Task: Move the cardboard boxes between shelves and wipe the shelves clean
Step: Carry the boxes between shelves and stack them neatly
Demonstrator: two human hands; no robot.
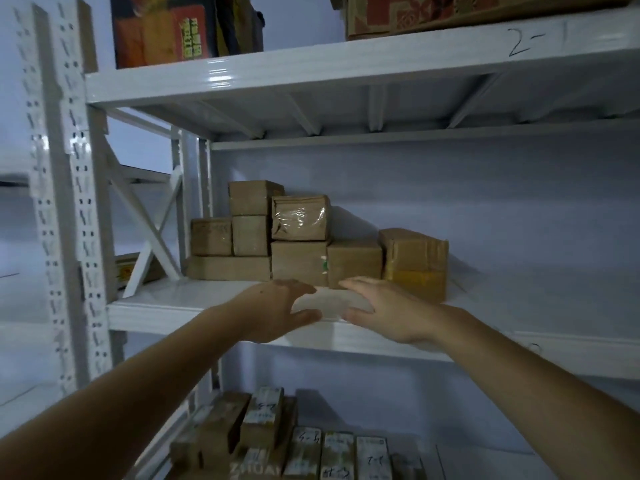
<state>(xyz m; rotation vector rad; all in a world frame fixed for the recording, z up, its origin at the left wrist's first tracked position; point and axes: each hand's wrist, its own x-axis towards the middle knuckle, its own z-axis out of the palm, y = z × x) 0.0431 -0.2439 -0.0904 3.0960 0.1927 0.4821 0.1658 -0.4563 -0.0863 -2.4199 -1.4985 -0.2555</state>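
Both hands reach to the front edge of the middle shelf (166, 311). Left hand (273, 308) and right hand (384, 311) face each other, fingers lightly curved, around something pale and blurred (323, 303) lying between them at the shelf lip. Whether it is a cloth or a small box cannot be told, nor whether either hand actually grips it; the left thumb sits under its near edge, the right fingers lie against its right side.

Just behind the hands on that shelf, toward its left end, stands a stack of cardboard boxes (298, 265). Lowest layer: a flat box (228, 268) at the left, then two squarer ones (355, 263) beside it. A larger crumpled box (415, 261) with a yellowish lower half sits at the right of the stack, nearest the right hand. A box wrapped in shiny clear tape (299, 218) rests on top near the middle, and three smaller boxes (249, 216) pile up at the left rear. Right of the stack the shelf surface shows bare white.

Above the middle shelf, the upper shelf (311, 74) has "2-1" handwritten on its front rail and carries printed cartons (162, 32).

Below the middle shelf, more boxes with white labels (311, 452) stand packed in rows.

Left of the middle shelf, a perforated white upright (65, 188).
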